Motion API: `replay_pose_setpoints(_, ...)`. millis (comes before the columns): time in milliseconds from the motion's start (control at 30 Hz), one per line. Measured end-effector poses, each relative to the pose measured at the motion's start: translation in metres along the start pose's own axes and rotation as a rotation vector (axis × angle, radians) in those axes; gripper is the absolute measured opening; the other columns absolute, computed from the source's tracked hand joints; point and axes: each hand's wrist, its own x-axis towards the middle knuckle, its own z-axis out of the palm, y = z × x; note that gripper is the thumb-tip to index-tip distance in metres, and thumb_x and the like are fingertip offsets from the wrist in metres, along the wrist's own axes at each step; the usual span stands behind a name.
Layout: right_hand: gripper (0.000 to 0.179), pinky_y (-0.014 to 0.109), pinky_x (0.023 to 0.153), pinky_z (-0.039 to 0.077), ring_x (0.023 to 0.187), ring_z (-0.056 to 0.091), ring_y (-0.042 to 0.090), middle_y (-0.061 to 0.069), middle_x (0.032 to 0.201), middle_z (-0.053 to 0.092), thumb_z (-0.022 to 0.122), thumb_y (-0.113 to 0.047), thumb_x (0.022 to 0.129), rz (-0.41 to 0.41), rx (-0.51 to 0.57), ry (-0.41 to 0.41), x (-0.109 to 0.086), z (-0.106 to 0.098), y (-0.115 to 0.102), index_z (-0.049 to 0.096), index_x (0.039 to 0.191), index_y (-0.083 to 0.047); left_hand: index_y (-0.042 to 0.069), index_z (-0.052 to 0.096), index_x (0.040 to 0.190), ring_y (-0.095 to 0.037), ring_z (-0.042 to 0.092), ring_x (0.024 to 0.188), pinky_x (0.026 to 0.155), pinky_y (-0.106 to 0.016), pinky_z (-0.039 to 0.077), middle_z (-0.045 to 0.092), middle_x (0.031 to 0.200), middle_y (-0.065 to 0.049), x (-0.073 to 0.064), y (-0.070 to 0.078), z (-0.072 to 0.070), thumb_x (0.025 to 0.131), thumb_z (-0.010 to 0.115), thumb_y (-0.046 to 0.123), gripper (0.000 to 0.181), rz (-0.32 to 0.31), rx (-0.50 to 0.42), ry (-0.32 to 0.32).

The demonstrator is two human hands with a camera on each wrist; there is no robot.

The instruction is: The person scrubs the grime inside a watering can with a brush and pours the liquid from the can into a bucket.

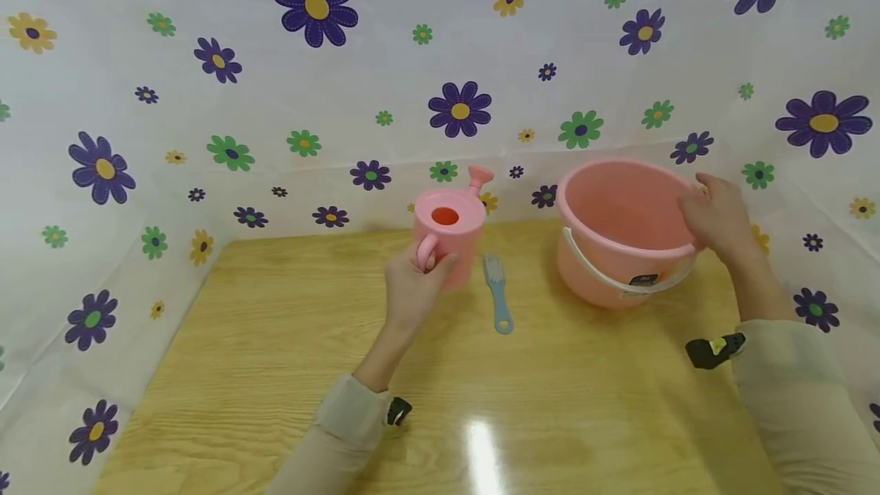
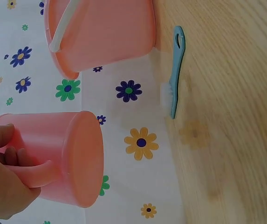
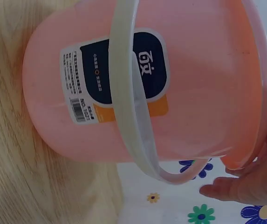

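My left hand [image 1: 411, 285] grips the handle of a pink watering can [image 1: 459, 247] and holds it upright above the table. In the left wrist view the can's underside shows, and its spout is hidden. At the right, my right hand [image 1: 718, 216] holds the rim of a pink bucket [image 1: 605, 273], its thumb side over the rim; part of the grip is hidden. The bucket's white handle [image 3: 124, 93] hangs down across a label on the near side. Between can and bucket lies a blue brush [image 1: 499, 300] with pale bristles.
The light wooden table [image 1: 275, 373] reaches back to a white flower-printed cloth [image 1: 385, 75], which stands close behind the can and bucket. The cloth also rises along the left and right sides.
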Motion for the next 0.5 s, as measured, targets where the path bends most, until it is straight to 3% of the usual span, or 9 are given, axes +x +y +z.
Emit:
replay_pose_setpoints(133,0.070,0.069,0.107,0.028,0.138,0.022,0.057,0.035,0.158,0.007,0.031,-0.036,0.104,0.035,0.072,-0.071,-0.001,0.002,0.003,0.001,0.155,0.003,0.008,0.041,0.066,-0.015,0.039,0.062,0.058,-0.023,0.033,0.035,0.061,0.002,0.005,0.003,0.011,0.083,0.080,0.006,0.042,0.013,0.023,-0.014)
replay_pose_setpoints(333,0.063,0.067,0.109,0.027,0.135,0.027,0.055,0.035,0.156,0.012,0.029,-0.017,0.101,0.026,0.106,-0.049,-0.003,0.005,0.004,0.005,0.155,0.005,0.010,0.039,0.066,-0.016,0.042,0.063,0.058,-0.023,0.034,0.034,0.061,0.002,0.019,0.008,0.029,0.085,0.077,0.006,0.043,0.035,0.076,-0.068)
replay_pose_setpoints(500,0.064,0.061,0.108,0.034,0.128,0.035,0.050,0.034,0.157,0.017,0.030,-0.004,0.095,0.029,0.111,-0.038,-0.001,0.007,0.002,0.009,0.156,0.002,0.009,0.040,0.065,-0.015,0.045,0.062,0.055,-0.021,0.034,0.035,0.060,0.001,0.034,0.012,0.048,0.086,0.075,0.004,0.042,0.128,0.137,-0.152)
